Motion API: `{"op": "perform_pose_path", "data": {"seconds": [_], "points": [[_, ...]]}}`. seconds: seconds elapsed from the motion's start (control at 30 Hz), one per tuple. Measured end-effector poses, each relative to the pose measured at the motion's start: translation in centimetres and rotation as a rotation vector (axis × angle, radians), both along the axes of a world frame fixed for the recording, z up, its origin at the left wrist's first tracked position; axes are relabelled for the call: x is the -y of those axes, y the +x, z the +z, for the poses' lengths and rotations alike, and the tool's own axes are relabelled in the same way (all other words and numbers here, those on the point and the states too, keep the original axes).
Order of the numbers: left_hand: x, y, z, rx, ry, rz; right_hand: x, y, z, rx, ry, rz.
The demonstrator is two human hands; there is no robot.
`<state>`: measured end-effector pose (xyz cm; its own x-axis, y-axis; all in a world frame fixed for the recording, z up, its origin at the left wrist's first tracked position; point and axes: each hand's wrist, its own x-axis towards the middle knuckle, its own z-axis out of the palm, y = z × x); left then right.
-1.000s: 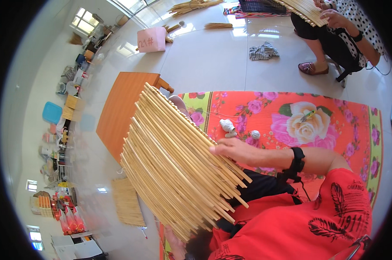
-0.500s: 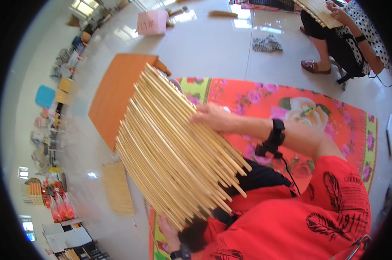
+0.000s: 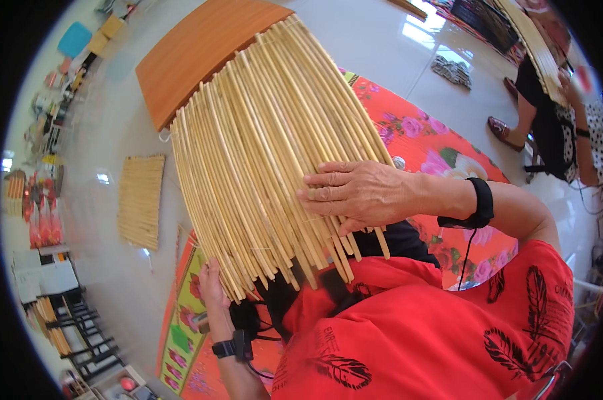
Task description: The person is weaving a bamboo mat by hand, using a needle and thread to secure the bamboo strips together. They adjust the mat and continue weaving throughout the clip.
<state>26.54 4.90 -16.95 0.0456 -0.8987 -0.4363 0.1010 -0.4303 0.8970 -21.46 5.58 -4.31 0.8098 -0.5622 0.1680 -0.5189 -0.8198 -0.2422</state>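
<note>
A mat of pale yellow reed stalks (image 3: 261, 153), laid side by side with uneven ends, slopes from an orange-brown wooden board (image 3: 201, 50) down to my lap. My right hand (image 3: 361, 193) lies across the stalks near their lower right side, palm down, fingers stretched out and slightly apart. At the lower left corner of the mat, my left hand (image 3: 213, 288) holds the edge; some of its fingers are hidden by the stalks. Both wrists wear black bands, with a cable running from each.
A smaller reed mat (image 3: 141, 200) lies on the tiled floor to the left. Under me is a red floral mat (image 3: 421, 150). At the right sits another person (image 3: 555, 127) with a similar mat. A crumpled patterned cloth (image 3: 452, 71) lies on the floor, and assorted goods line the left wall.
The reed mat has turned more upright in view, its far end resting over the board. My right hand has gone from the mat's right edge to lying flat on top. The view has shifted.
</note>
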Motion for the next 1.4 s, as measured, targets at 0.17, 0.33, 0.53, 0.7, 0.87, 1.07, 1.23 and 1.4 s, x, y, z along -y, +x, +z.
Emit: {"op": "perform_pose_path", "data": {"seconds": [0.17,0.33,0.53,0.7,0.87,1.07,1.23,1.4], "points": [[-0.7,1.2,-1.4,-0.055,-0.083,0.029,-0.2,2.4,-1.8,-0.142,-0.017,-0.017],[-1.3,1.6,-2.3,-0.088,-0.114,0.081,0.9,2.6,-2.3,-0.151,-0.031,0.058],[-1.3,-0.1,-1.2,-0.157,-0.105,0.082,2.3,6.9,-0.9,-0.121,0.069,0.189],[-0.9,0.6,-1.6,-0.162,-0.131,0.083,2.6,8.7,-1.9,-0.222,0.076,0.201],[-0.8,0.3,-0.7,-0.162,-0.136,0.066,3.6,8.8,-2.3,-0.157,0.136,0.235],[-0.8,0.3,-0.5,-0.274,-0.116,0.113,5.6,14.5,-3.4,-0.239,-0.053,0.394],[-0.5,0.3,-0.5,-0.275,-0.133,0.102,6.0,15.5,-3.8,-0.268,-0.038,0.403],[-0.8,0.2,0.1,-0.238,-0.121,0.059,6.3,17.9,-3.9,-0.196,0.031,0.423]]}}
